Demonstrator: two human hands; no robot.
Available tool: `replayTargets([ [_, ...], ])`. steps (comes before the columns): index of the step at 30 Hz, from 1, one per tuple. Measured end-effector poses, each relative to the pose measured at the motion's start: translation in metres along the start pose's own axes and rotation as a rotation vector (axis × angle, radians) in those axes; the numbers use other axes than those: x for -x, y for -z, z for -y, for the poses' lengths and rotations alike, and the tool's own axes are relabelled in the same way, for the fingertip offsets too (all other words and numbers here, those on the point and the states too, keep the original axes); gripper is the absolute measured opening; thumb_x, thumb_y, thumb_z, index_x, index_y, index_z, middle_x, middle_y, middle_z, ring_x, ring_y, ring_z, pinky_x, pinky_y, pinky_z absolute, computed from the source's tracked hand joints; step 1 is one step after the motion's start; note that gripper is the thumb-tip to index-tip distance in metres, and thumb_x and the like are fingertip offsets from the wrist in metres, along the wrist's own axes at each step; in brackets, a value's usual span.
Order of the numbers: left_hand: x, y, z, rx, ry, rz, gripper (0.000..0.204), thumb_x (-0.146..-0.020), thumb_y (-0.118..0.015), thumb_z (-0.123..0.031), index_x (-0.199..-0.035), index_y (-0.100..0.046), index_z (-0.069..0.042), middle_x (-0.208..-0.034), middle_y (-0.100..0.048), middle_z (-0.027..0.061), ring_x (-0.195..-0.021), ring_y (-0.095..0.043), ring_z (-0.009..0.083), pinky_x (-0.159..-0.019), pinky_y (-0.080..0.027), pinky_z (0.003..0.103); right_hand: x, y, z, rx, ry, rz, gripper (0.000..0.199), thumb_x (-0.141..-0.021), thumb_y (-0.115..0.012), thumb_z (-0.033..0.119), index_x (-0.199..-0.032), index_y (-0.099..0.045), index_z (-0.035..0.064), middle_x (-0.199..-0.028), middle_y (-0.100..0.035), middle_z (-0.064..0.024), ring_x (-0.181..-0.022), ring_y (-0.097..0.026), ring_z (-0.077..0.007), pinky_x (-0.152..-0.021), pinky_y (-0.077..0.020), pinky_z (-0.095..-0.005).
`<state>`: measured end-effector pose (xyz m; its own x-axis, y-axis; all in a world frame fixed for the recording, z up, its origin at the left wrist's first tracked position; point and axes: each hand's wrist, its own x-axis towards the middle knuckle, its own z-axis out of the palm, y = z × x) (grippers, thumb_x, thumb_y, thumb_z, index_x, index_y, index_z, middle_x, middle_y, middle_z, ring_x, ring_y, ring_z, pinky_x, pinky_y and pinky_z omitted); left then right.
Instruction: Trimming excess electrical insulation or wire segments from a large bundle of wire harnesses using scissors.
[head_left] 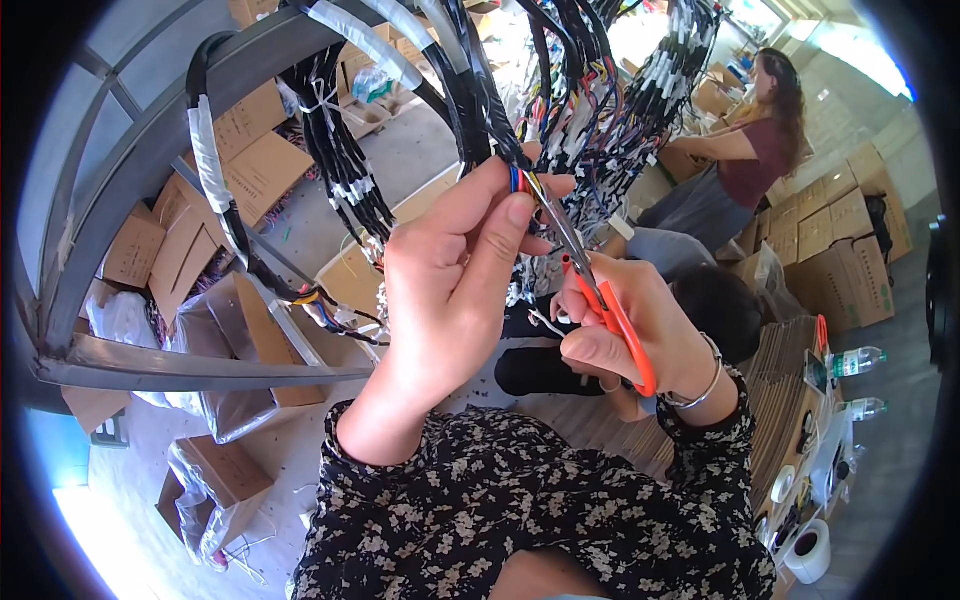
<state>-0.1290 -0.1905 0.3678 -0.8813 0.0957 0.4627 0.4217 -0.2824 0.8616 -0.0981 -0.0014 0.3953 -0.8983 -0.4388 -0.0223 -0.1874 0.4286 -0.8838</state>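
A black-wrapped wire harness (488, 105) hangs in front of me from above. My left hand (445, 270) pinches its lower end, where a few red, blue and yellow wires (517, 180) show between thumb and fingers. In my right hand (655, 310) is a pair of scissors (627, 335) with orange handles. Its metal blades point up and left and reach the harness beside my left fingertips. Whether the blades touch a wire cannot be made out.
More harness bundles (345, 170) hang at left and behind my hands. A grey metal frame (200, 368) crosses on the left, near open cardboard boxes (235, 480). One person (765, 150) stands at right; another dark-haired person (715, 310) is low behind my right hand, near stacked flat cardboard (775, 385).
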Motion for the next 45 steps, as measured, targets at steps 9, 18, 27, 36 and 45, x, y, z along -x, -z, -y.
replayTargets([
  [9,-0.001,-0.001,-0.001,-0.023,0.002,0.005,0.037,-0.106,-0.052,-0.014,-0.135,-0.055,0.009,-0.113,-0.072,0.017,-0.095,-0.07,0.017,-0.076,-0.056,0.025,0.0,-0.003,-0.013,0.01,0.068,-0.073,0.055,-0.081,-0.081,0.05,-0.078,-0.052,0.003,-0.062,-0.05,-0.0057,-0.053,-0.046,-0.0179,-0.053,-0.0393,-0.0329],
  [18,0.002,-0.006,0.0,-0.083,-0.016,-0.025,0.036,-0.106,-0.051,-0.013,-0.135,-0.056,0.007,-0.105,-0.073,0.0103,-0.085,-0.064,0.0087,-0.07,-0.053,0.022,-0.009,-0.008,-0.017,-0.001,0.217,-0.12,0.051,-0.082,-0.081,0.045,-0.077,-0.053,0.0034,-0.061,-0.051,-0.0045,-0.054,-0.047,-0.0159,-0.053,-0.0394,-0.0294],
  [27,0.002,-0.005,0.0,-0.205,-0.062,-0.079,0.034,-0.107,-0.049,-0.014,-0.133,-0.058,0.007,-0.095,-0.072,0.0081,-0.071,-0.058,0.0055,-0.064,-0.051,0.02,-0.017,-0.007,-0.012,-0.046,0.24,-0.1,0.055,-0.083,-0.079,0.052,-0.071,-0.053,0.0043,-0.058,-0.046,-0.0005,-0.056,-0.042,-0.0093,-0.05,-0.0347,-0.0279],
  [36,-0.003,-0.015,0.002,-0.254,-0.076,-0.073,0.035,-0.107,-0.05,-0.014,-0.134,-0.058,0.006,-0.09,-0.071,0.0041,-0.068,-0.054,0.0031,-0.061,-0.046,0.018,-0.012,0.003,-0.017,-0.313,0.149,0.003,0.052,-0.091,-0.073,0.046,-0.068,-0.054,0.0041,-0.056,-0.047,0.0006,-0.055,-0.039,-0.0078,-0.049,-0.032,-0.0282],
  [45,0.005,-0.011,-0.002,-0.101,0.002,-0.064,0.034,-0.108,-0.047,-0.012,-0.135,-0.056,0.006,-0.098,-0.071,0.0049,-0.085,-0.062,0.0067,-0.072,-0.051,0.021,-0.023,0.018,0.012,-0.258,0.414,-0.444,0.017,-0.087,-0.079,0.014,-0.082,-0.068,0.0011,-0.065,-0.062,-0.0003,-0.059,-0.056,-0.0041,-0.05,-0.0413,-0.0221],
])
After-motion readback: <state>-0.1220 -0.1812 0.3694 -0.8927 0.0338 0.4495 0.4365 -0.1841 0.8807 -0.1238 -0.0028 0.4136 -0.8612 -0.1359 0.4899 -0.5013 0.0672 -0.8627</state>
